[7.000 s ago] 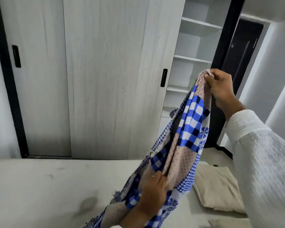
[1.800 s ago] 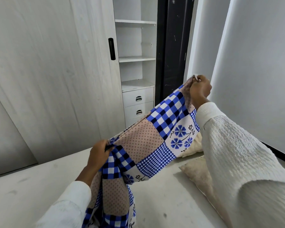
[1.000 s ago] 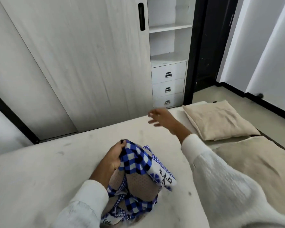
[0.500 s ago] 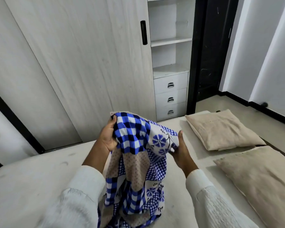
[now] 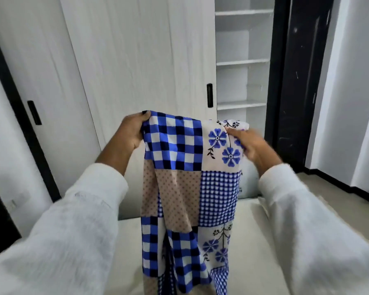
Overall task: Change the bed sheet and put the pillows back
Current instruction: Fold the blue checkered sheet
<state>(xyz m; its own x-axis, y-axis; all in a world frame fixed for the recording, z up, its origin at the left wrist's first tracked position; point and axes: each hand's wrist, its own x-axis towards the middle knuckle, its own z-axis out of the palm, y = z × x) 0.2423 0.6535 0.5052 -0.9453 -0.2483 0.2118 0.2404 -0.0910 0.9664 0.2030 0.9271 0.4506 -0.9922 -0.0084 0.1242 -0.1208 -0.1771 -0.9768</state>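
The blue, white and beige patchwork cotton bed sheet [image 5: 192, 177] hangs bunched at the view's centre, raised from the low bundle it formed half a second ago. The left hand [image 5: 132, 133] grips its top edge at 10 o'clock. The right hand [image 5: 250, 145], free a second ago, now lies on the floral corner at 2 o'clock; its grasp cannot be confirmed through blur. The bare off-white mattress [image 5: 249, 241] lies below. Judgement: spreading is imminent; the pillows are not in view.
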